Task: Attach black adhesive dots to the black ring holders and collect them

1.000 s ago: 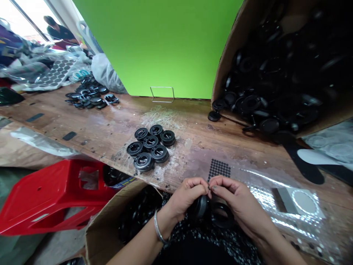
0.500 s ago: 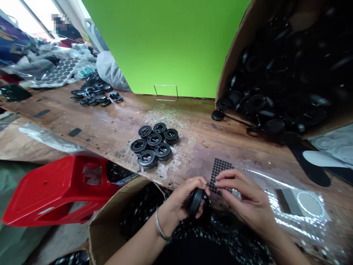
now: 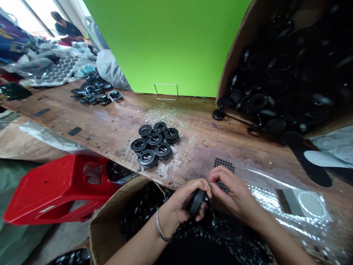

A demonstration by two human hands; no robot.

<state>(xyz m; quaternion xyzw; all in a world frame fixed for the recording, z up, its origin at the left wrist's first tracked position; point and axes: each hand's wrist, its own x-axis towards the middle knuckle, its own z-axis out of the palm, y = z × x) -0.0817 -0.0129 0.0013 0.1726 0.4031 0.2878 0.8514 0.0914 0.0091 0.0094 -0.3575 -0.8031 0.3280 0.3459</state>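
Note:
My left hand (image 3: 190, 198), a metal bangle on its wrist, is wrapped round a black round part with a ridged rim (image 3: 196, 203), held on edge. My right hand (image 3: 228, 186) has its thumb and fingertips pinched together against my left thumb and fingertips; what is between them is too small to make out. Beneath the right hand lies a sheet of small black dots (image 3: 224, 162), partly covered by the fingers. Lower down, over my lap, is another black round piece (image 3: 227, 229), dim and hard to make out. Several black round parts (image 3: 154, 139) stand clustered on the wooden table (image 3: 116, 127).
At right, a large carton (image 3: 234, 48) tipped on its side spills black parts. Before me stands a green panel (image 3: 165, 44). A red stool (image 3: 41, 184) and an open carton (image 3: 102, 221) are at lower left. Clear plastic sheeting (image 3: 261, 191) lies at right. A person (image 3: 66, 27) sits far back.
My right hand has moved left to the fingertips of my left hand, and its spread fingers have closed into a pinch. The left hand still grips the ridged part.

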